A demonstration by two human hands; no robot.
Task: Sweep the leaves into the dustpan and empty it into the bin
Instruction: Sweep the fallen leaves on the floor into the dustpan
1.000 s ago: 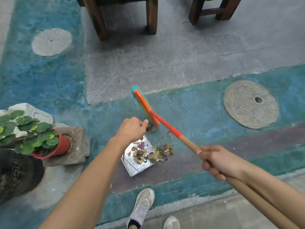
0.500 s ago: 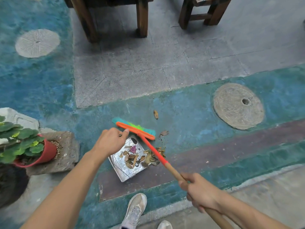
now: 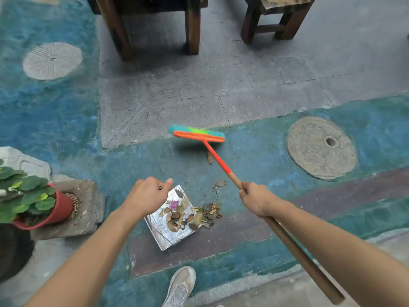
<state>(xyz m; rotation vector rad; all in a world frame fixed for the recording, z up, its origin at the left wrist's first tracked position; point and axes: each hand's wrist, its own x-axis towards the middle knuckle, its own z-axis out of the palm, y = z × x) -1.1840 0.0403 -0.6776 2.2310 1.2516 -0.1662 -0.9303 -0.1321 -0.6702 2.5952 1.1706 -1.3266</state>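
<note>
A square metal dustpan [image 3: 164,237] lies on the painted ground, holding several dry leaves [image 3: 177,216] and a pink petal. More leaves [image 3: 209,212] pile at its right edge. One loose leaf [image 3: 209,160] lies farther out, another [image 3: 220,183] closer. My left hand [image 3: 147,196] is closed over the dustpan's far left corner, gripping what looks like its thin handle. My right hand [image 3: 254,199] grips the broom's wooden handle [image 3: 294,249]. The broom head [image 3: 197,134], orange with teal and green bristles, hovers beyond the far loose leaf.
A potted plant in a red pot [image 3: 59,207] stands on a stone block [image 3: 86,209] at left. Two round manhole covers [image 3: 321,147] [image 3: 52,60] are set in the ground. Wooden furniture legs [image 3: 192,29] and a stool [image 3: 278,21] stand ahead. My shoe [image 3: 180,286] is below the pan.
The broom head has swung away from the dustpan's far edge, outward and to the right past the loose leaf. My right hand slid up the handle. My left hand stays at the pan.
</note>
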